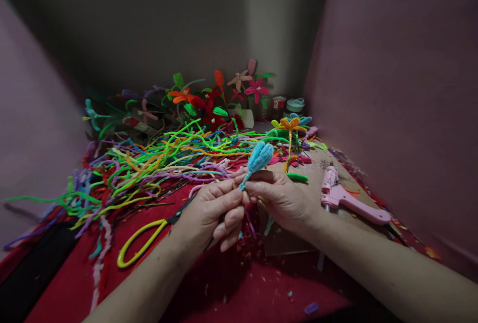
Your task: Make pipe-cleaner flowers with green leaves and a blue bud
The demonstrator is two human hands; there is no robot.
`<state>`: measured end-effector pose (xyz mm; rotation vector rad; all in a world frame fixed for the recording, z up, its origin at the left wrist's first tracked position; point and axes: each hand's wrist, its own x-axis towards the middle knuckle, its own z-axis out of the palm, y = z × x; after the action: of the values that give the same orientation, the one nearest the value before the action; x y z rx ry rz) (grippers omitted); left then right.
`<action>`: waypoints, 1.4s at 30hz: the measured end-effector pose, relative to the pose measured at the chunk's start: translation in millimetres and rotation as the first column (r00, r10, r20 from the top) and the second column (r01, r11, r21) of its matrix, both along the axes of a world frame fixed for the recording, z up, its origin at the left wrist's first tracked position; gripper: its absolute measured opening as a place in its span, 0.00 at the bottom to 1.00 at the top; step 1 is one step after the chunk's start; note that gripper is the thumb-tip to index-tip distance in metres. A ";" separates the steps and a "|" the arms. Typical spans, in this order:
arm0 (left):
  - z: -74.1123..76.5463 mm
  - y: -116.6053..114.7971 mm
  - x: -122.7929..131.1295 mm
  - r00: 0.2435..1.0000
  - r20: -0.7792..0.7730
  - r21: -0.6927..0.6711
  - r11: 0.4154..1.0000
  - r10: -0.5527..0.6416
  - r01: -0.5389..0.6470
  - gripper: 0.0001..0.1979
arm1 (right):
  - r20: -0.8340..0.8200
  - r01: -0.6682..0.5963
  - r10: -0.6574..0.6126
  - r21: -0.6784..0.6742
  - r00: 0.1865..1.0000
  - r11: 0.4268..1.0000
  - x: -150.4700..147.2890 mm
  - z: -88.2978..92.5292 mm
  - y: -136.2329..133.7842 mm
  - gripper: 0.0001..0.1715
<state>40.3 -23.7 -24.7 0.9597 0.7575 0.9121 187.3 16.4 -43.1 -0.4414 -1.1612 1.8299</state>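
Note:
A light blue pipe-cleaner flower bud (260, 157) tilts up to the right, its looped petals gathered into a thin stem at the bottom. My left hand (220, 208) pinches the lower end of that stem between thumb and fingers. From the other side, my right hand (278, 196) also has its fingertips closed on the stem, just below the petals. Both hands meet over the front of the red-covered table (231, 293). Beside my left wrist lie scissors with yellow handles (142, 243), their blades partly hidden by the hand.
Loose pipe cleaners (160, 156) in many colours pile up across the left and middle. A pink glue gun (347, 201) rests on cardboard (313, 183) at the right. Several finished pipe-cleaner flowers (194, 96) stand at the back, with an orange flower (290, 126) nearer. Walls close both sides.

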 end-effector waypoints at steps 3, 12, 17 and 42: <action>0.8 -0.2 1.7 0.973 -0.218 0.126 0.990 0.082 -0.055 0.10 | 0.009 0.053 -0.053 0.001 0.999 0.999 -0.7 -1.6 -0.7 0.02; -13.5 -2.4 5.0 0.505 -0.619 0.736 0.669 0.602 0.104 0.07 | -0.009 0.152 -0.152 -0.050 0.988 0.987 -5.7 -7.3 -3.1 0.03; -25.6 -0.4 1.0 0.228 -0.424 0.856 0.305 0.877 0.418 0.06 | -0.010 0.135 -0.136 -0.067 0.991 0.989 -8.2 -9.9 -7.1 0.09; -3.2 5.1 -3.1 0.995 -0.067 -0.022 0.997 0.075 -0.076 0.07 | 0.054 0.054 -0.055 0.022 0.997 0.998 -2.0 -0.9 2.6 0.05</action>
<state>37.1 -18.6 -28.0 0.9486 0.8641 0.9385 185.2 19.0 -44.0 -0.5087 -1.1925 1.7670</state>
